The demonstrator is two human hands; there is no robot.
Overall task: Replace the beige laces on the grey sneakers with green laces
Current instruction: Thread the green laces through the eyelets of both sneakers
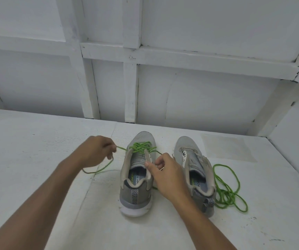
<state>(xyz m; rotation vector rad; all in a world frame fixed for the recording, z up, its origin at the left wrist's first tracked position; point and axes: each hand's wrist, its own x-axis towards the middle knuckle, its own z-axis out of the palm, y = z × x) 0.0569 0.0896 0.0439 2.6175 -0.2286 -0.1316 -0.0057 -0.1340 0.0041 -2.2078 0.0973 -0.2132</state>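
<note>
Two grey sneakers stand side by side on a white surface, heels toward me. The left sneaker [136, 179] has a green lace [141, 147] threaded through its eyelets. My left hand [98, 150] pinches one end of that lace to the left of the shoe, and the loose tail loops down below the hand. My right hand [165, 170] grips the other end at the shoe's right side, its thumb against the collar. The right sneaker [194, 168] has no lace in its eyelets. A second green lace [226, 192] lies in loose coils on the surface just right of it.
The white surface [36, 159] stretches left and toward me. A white panelled wall [163, 78] with raised battens rises close behind the shoes, and a white side wall [298, 132] closes in on the right.
</note>
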